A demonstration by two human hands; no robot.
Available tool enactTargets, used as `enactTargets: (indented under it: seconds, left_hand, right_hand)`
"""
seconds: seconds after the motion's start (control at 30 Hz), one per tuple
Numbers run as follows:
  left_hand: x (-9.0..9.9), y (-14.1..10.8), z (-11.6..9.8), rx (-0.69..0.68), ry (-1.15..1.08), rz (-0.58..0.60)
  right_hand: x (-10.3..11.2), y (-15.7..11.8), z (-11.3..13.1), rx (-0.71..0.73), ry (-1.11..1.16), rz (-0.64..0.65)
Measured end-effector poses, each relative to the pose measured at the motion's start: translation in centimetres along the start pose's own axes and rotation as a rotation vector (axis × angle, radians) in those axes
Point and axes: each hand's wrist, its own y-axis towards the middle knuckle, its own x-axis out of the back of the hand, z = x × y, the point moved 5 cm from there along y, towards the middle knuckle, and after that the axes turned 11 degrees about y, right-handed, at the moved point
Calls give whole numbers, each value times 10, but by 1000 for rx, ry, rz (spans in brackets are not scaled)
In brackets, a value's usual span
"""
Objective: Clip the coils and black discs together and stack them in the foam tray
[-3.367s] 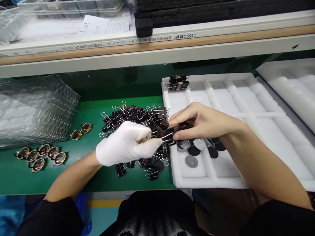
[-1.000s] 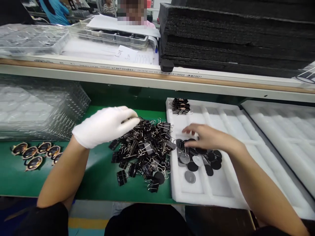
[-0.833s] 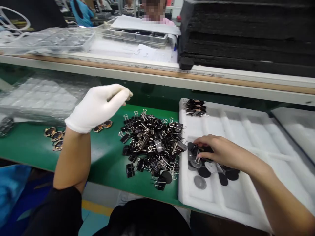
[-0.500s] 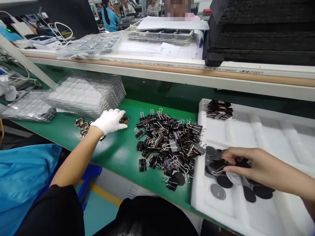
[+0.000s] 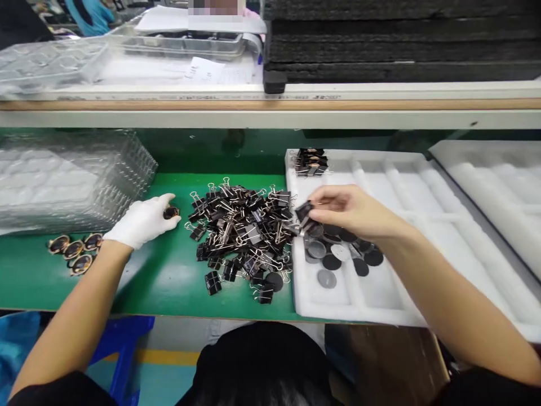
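My left hand (image 5: 141, 223), in a white glove, has its thumb and fingers closed around a small round dark piece with a gold-coloured rim (image 5: 171, 212), low over the green tabletop. More gold-rimmed round pieces (image 5: 78, 249) lie just left of that wrist. My bare right hand (image 5: 344, 211) pinches a black binder clip (image 5: 304, 211) above the left edge of a white foam tray (image 5: 298, 301). Below it, black and grey discs (image 5: 327, 278) lie in the tray. A heap of black binder clips (image 5: 243, 231) spreads between my two hands.
Stacked clear plastic trays (image 5: 71, 180) stand at the left. A group of clips (image 5: 311, 162) sits on the foam tray's back corner. Another white tray (image 5: 499, 186) is at the right. The shelf edge (image 5: 236, 118) crosses behind, with black foam sheets (image 5: 401, 45) above.
The view has swung right and straightened. My right hand has lifted from the discs toward the tray's left edge with the binder clip. My left hand remains around the gold-rimmed piece.
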Motion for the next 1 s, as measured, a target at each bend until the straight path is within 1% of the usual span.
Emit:
enactTargets:
  seconds: [0.03, 0.07, 0.1, 0.17, 0.2, 0.23, 0.27, 0.3, 0.37, 0.43, 0.5, 0.57, 0.63, 0.67, 0.73, 0.77, 0.83, 0.87, 0.9, 0.93, 1.0]
  left_hand:
    - [1, 1, -2, 13, 4, -12]
    - [2, 2, -3, 18, 9, -22]
    - [3, 2, -5, 19, 14, -30]
    - [4, 1, -8, 5, 22, -36]
    - [4, 0, -10, -6, 22, -40]
    - [5, -1, -10, -13, 16, -45]
    - [5, -3, -11, -15, 3, -48]
    - [5, -4, -11, -13, -16, -49]
    - [6, -8, -11, 5, -63, -58]
    - [8, -10, -11, 21, -91, -84]
    - [9, -10, -13, 7, -102, -106]
    - [7, -9, -15, -21, -125, -105]
    - [4, -8, -15, -50, -180, -100]
    - [4, -9, -14, -59, -217, -110]
    - [7, -12, -13, -65, -298, -174]
    - [12, -14, -12, -63, -336, -234]
    - [31, -21, -17, -64, -404, -400]
    - [43, -25, -22, -84, -440, -489]
    - [57, -29, -31, -126, -478, -574]
    - [73, -33, -43, -188, -520, -645]
    - [104, -40, -74, -356, -610, -732]
  right_hand:
    - [-11, 6, -2, 46, 20, -11]
    - [-20, 12, -4, 107, -9, -20]
    - [-27, 15, -3, 188, -89, -48]
    - [-33, 16, 0, 321, -306, -123]
    - [-31, 13, 2, 350, -404, -164]
    - [-26, 8, 3, 338, -477, -189]
    - [-20, 3, 2, 291, -531, -190]
    - [-14, -2, -1, 217, -579, -154]
    - [-7, -14, -12, 51, -692, -32]
    - [-8, -24, -25, -51, -827, 73]
    - [-15, -30, -36, -65, -923, 93]
    - [-23, -33, -42, -29, -940, 73]
    - [-23, -36, -44, -5, -888, 34]
    - [-19, -38, -43, -10, -850, 4]
    - [-3, -40, -37, -44, -767, -90]
    - [6, -40, -32, -54, -713, -160]
    - [19, -39, -14, -16, -546, -296]
    - [19, -36, -4, 23, -429, -336]
    - [15, -31, 6, 59, -296, -339]
    - [6, -25, 16, 83, -157, -301]
    - [-21, -10, 29, 71, 97, -143]
